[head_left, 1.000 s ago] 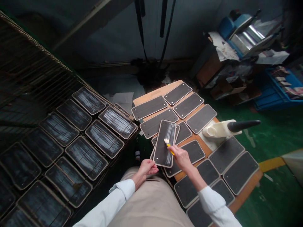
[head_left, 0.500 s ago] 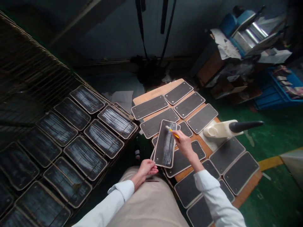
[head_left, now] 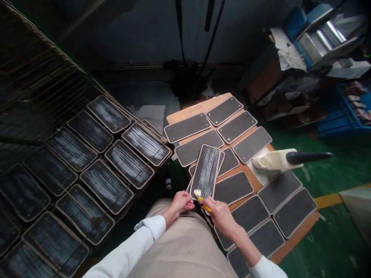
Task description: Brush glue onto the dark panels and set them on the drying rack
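Yellow brush (head_left: 205, 204) in right hand (head_left: 222, 216), at centre of frame: grips handle with closed fingers, holds pale bristles (head_left: 197, 192) at lower end of streaked panel (head_left: 206, 166). With left hand (head_left: 183, 203), pinches same panel's near left corner. Around it, plain dark panels (head_left: 188, 128) on tan board (head_left: 199, 108); to right, white container (head_left: 274, 159) with black tip; at left of frame, more streaked pieces (head_left: 146, 143) on wire rack (head_left: 55, 63).
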The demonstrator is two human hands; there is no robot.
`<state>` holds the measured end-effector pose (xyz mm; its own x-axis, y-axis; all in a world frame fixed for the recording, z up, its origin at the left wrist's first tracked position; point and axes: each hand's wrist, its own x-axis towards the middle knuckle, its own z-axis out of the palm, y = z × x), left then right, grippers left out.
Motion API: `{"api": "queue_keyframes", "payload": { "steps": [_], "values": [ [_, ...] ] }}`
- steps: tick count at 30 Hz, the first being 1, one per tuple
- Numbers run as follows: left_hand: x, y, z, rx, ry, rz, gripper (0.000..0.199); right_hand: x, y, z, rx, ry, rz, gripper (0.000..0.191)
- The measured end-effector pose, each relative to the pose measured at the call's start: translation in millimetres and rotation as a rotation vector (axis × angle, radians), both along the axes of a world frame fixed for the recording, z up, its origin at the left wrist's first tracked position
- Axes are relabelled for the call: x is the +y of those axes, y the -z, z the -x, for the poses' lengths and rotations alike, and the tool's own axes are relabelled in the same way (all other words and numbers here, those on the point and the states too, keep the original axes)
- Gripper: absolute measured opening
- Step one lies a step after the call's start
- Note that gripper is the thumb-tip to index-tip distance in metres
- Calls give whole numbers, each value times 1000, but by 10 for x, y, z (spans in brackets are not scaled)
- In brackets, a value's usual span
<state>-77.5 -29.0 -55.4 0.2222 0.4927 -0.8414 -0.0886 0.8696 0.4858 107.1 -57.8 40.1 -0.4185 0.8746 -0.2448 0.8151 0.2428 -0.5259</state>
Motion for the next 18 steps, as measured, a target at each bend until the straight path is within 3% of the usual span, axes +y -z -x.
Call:
{"api": "queue_keyframes", "payload": {
  "steps": [2, 4, 9, 12, 15, 18],
  "values": [
    [3, -7, 6, 3, 8, -3, 16, 14, -76, -4, 111, 27, 75, 20],
    [5, -11, 9, 8, 18, -8, 16, 213, -115, -58, 181, 84, 54, 17],
    [1, -9, 7, 30, 25, -30, 17, 1073, -79, -235, 86, 227, -287, 22],
    [-4, -8, 6, 40, 16, -51, 19, 1389, 8, -235, 13, 262, -405, 24],
    [3, -15, 11, 38, 12, -72, 18, 1295, 114, -153, -58, 199, -376, 25],
    [23, -26, 22, 25, 12, -89, 17, 859, 145, -55, -96, 69, -240, 28]
  ]
}}
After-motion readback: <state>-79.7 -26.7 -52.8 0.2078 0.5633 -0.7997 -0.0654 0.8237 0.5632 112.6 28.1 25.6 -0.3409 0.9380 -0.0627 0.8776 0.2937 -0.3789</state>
